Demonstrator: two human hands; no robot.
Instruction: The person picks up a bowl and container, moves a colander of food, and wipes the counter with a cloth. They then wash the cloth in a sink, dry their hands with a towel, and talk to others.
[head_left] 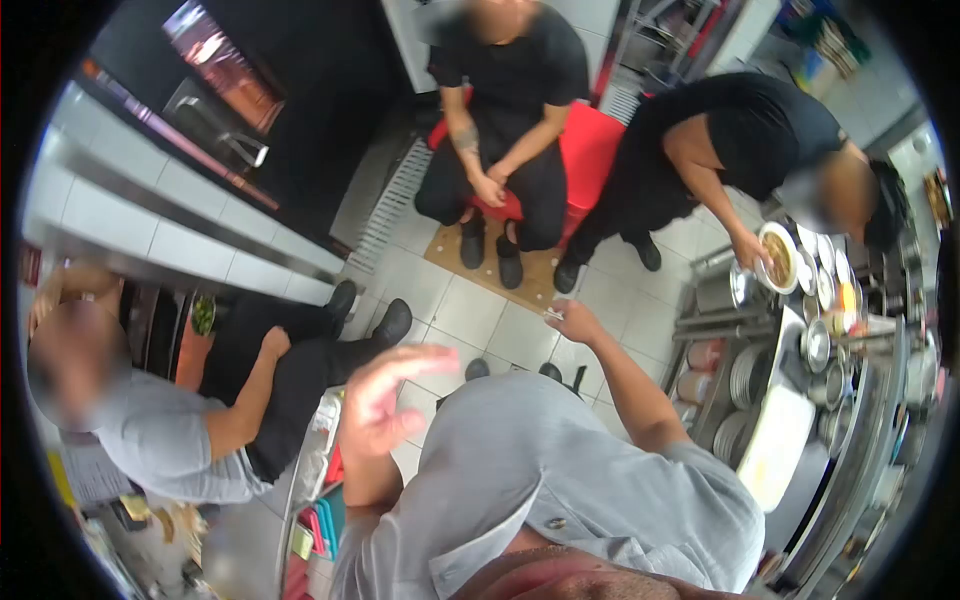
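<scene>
My left hand (pixel 385 400) is raised at the left of my grey shirt, its fingers curved and the thumb apart from them, with nothing held. In front of me on the right, my right hand (pixel 575 322) is closed, with a small white object (pixel 553 314) pinched at its fingertips; what that object is cannot be made out. Both hands are above the tiled floor (pixel 470 307), touching no surface.
A seated person in black (pixel 515 70) is ahead. Another person (pixel 760 130) leans over a bowl of food (pixel 778 258) beside the steel counter. A person in grey (pixel 165 430) sits at left. Stacked plates (pixel 745 375) and a white board (pixel 777 445) are at right.
</scene>
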